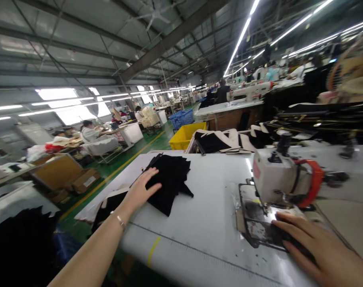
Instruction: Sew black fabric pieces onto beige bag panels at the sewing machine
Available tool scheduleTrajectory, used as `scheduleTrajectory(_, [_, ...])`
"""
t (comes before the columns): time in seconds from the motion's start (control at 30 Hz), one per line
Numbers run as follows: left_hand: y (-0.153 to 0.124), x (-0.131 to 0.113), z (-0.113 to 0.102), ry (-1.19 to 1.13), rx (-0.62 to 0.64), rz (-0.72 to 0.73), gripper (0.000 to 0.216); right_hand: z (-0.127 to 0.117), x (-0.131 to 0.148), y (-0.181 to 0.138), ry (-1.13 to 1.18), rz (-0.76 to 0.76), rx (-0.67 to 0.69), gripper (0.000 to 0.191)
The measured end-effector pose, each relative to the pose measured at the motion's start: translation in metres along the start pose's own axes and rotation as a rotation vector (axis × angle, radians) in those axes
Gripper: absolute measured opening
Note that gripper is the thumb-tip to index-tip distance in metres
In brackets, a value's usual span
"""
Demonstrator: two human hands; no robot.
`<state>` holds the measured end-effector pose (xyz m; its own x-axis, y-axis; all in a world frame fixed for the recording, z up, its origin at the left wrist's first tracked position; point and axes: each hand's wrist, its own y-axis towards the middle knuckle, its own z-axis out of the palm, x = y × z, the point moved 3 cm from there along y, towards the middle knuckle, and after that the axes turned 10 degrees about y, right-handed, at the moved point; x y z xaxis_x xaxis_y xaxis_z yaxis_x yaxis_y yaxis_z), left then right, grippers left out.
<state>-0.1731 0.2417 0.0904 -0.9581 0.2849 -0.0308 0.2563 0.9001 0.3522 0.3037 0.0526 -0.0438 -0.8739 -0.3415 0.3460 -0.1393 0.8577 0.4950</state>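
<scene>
My left hand (143,189) lies with fingers spread on a small pile of black fabric pieces (172,175) with jagged edges, on the white sewing table (205,207). A bracelet circles that wrist. At the right, my right hand (316,243) rests with fingers stretched out beside the needle area of a white sewing machine (271,171). Its fingertips are at the shiny metal plate (256,231). Something dark shows between thumb and forefinger; whether it is an object or shadow I cannot tell. More black and cream fabric (109,205) hangs by the table's left edge.
An orange-red guard (314,183) juts from the machine head. Behind the table stand a yellow crate (184,135), a blue crate (181,118) and stacked black and cream pieces (226,140). Dark fabric (20,243) fills the lower left. Other people sit at machines beyond the aisle.
</scene>
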Motion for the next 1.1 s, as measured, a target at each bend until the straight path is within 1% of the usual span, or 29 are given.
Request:
scheduleTrajectory(0.03, [-0.003,-0.013,0.010,0.025,0.069,0.116,0.055,-0.005,0.007,-0.002,-0.034,-0.002,0.051,0.040])
scheduleTrajectory(0.07, [-0.005,-0.022,0.019,0.071,0.126,0.187,0.058,-0.010,0.013,-0.006,-0.056,0.010,0.104,0.040])
scheduleTrajectory(0.1, [-0.006,-0.027,0.027,0.128,0.165,0.204,0.060,-0.014,0.019,-0.010,-0.067,0.025,0.138,0.040])
scheduleTrajectory(0.17, [0.000,-0.029,0.032,0.211,0.192,0.144,0.056,-0.020,0.028,-0.021,-0.072,0.051,0.172,0.040])
scheduleTrajectory(0.2, [0.006,-0.028,0.029,0.230,0.195,0.118,0.051,-0.023,0.032,-0.026,-0.072,0.053,0.172,0.041])
scheduleTrajectory(0.23, [0.013,-0.027,0.021,0.239,0.172,0.096,0.046,-0.025,0.036,-0.031,-0.071,0.052,0.165,0.042])
scheduleTrajectory(0.27, [0.020,-0.027,0.007,0.247,0.107,0.074,0.042,-0.027,0.039,-0.035,-0.069,0.048,0.154,0.042])
scheduleTrajectory(0.3, [0.026,-0.029,-0.012,0.257,-0.004,0.054,0.039,-0.030,0.042,-0.038,-0.061,0.044,0.144,0.042])
scheduleTrajectory(0.33, [0.029,-0.036,-0.033,0.271,-0.144,0.042,0.038,-0.033,0.044,-0.041,-0.048,0.041,0.139,0.040])
scheduleTrajectory(0.4, [0.023,-0.061,-0.074,0.309,-0.416,0.068,0.037,-0.041,0.044,-0.044,-0.021,0.042,0.147,0.033])
scheduleTrajectory(0.43, [0.015,-0.080,-0.087,0.324,-0.488,0.124,0.037,-0.047,0.041,-0.045,-0.017,0.052,0.146,0.031])
scheduleTrajectory(0.47, [0.004,-0.103,-0.094,0.328,-0.501,0.203,0.037,-0.054,0.036,-0.046,-0.022,0.075,0.136,0.030])
scheduleTrajectory(0.5, [-0.009,-0.129,-0.093,0.323,-0.463,0.301,0.037,-0.061,0.027,-0.048,-0.039,0.115,0.113,0.030])
scheduleTrajectory(0.53, [-0.025,-0.155,-0.085,0.284,-0.382,0.414,0.036,-0.069,0.017,-0.050,-0.068,0.172,0.077,0.032])
scheduleTrajectory(0.57, [-0.042,-0.179,-0.071,0.227,-0.260,0.495,0.036,-0.077,0.004,-0.053,-0.109,0.240,0.037,0.035])
scheduleTrajectory(0.63, [-0.076,-0.221,-0.034,0.073,0.022,0.643,0.033,-0.087,-0.022,-0.060,-0.226,0.376,-0.031,0.048])
scheduleTrajectory(0.67, [-0.093,-0.236,-0.015,-0.008,0.139,0.695,0.036,-0.089,-0.033,-0.065,-0.290,0.426,-0.047,0.058])
scheduleTrajectory(0.7, [-0.107,-0.246,0.002,-0.069,0.213,0.752,0.052,-0.090,-0.042,-0.069,-0.347,0.462,-0.052,0.069])
scheduleTrajectory(0.73, [-0.117,-0.252,0.016,-0.115,0.262,0.785,0.068,-0.089,-0.048,-0.073,-0.389,0.484,-0.042,0.078])
scheduleTrajectory(0.77, [-0.124,-0.255,0.027,-0.144,0.290,0.801,0.080,-0.087,-0.052,-0.076,-0.413,0.495,-0.025,0.085])
scheduleTrajectory(0.8, [-0.127,-0.254,0.035,-0.158,0.301,0.804,0.085,-0.086,-0.054,-0.078,-0.424,0.499,-0.008,0.090])
scheduleTrajectory(0.87, [-0.124,-0.249,0.043,-0.161,0.313,0.781,0.082,-0.084,-0.053,-0.079,-0.426,0.505,0.015,0.097])
scheduleTrajectory(0.93, [-0.110,-0.243,0.047,-0.151,0.328,0.765,0.073,-0.085,-0.049,-0.077,-0.424,0.508,0.021,0.101])
scheduleTrajectory(1.0, [-0.094,-0.238,0.051,-0.146,0.336,0.748,0.069,-0.088,-0.045,-0.072,-0.414,0.497,0.031,0.094])
scheduleTrajectory(1.1, [-0.074,-0.230,0.057,-0.170,0.325,0.731,0.067,-0.092,-0.041,-0.066,-0.383,0.446,0.050,0.075])
